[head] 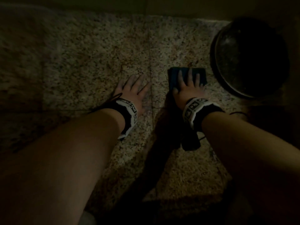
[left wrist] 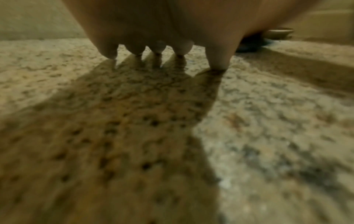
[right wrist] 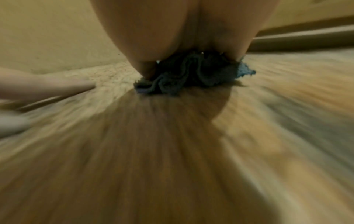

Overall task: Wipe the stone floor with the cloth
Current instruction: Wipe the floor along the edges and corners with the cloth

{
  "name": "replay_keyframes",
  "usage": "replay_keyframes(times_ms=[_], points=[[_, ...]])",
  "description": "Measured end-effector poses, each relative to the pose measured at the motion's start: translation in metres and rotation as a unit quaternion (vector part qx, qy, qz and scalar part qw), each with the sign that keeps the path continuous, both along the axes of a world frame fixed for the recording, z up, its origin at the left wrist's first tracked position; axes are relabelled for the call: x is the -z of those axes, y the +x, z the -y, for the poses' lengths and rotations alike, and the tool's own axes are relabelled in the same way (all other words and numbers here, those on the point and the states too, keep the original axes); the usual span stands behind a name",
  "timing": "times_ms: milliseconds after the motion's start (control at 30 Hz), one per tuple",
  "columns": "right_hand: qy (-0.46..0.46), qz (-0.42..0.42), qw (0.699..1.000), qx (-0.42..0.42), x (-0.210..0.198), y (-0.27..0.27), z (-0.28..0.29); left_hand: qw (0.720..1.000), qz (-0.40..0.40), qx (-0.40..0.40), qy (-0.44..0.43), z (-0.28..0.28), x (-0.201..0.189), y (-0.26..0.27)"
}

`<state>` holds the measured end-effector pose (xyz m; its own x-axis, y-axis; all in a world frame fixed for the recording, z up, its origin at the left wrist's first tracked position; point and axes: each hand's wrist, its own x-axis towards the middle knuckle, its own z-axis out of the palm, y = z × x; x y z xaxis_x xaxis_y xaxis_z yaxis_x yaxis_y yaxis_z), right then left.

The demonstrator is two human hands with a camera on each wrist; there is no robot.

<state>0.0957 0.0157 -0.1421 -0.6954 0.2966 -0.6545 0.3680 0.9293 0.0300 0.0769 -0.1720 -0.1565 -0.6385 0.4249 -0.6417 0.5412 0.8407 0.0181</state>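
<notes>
A speckled stone floor (head: 90, 51) fills the dim head view. A folded dark blue cloth (head: 201, 75) lies on it right of centre. My right hand (head: 188, 85) presses flat on the cloth with fingers spread and straight. In the right wrist view the cloth (right wrist: 193, 75) bunches under that palm and the floor (right wrist: 172, 151) is streaked with motion blur. My left hand (head: 134, 90) rests spread on the bare floor beside a tile joint, holding nothing. In the left wrist view its fingertips (left wrist: 218, 62) touch the stone (left wrist: 268, 121).
A large dark round bowl (head: 248, 57) stands on the floor just right of the cloth, also seen as a bowl (left wrist: 277, 32) in the left wrist view. A wall base (head: 146, 7) runs along the far edge. My forearms cross the near floor.
</notes>
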Motion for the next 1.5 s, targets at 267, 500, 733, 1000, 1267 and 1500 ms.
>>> replay_keyframes(times_ms=[267, 500, 733, 1000, 1267, 1500], points=[[-0.005, 0.003, 1.0, 0.014, -0.004, -0.032, 0.013, 0.999, 0.006, -0.051, -0.003, 0.006, -0.004, -0.003], [-0.02, 0.018, 0.999, -0.034, -0.004, 0.026, 0.035, 0.993, -0.016, -0.114, -0.013, 0.03, -0.007, -0.002], [-0.056, 0.023, 0.998, -0.026, -0.004, 0.067, 0.066, 0.994, 0.002, -0.109, -0.03, 0.043, -0.018, 0.001], [-0.046, 0.001, 0.999, -0.014, 0.001, 0.052, 0.07, 0.989, 0.026, -0.148, -0.012, 0.05, -0.019, -0.003], [-0.02, -0.031, 0.998, -0.058, 0.009, -0.031, 0.068, 0.99, 0.049, -0.128, -0.011, 0.066, -0.015, -0.005], [-0.024, -0.012, 0.997, -0.073, -0.001, -0.045, 0.072, 0.986, 0.035, -0.161, -0.016, 0.084, -0.01, -0.006]])
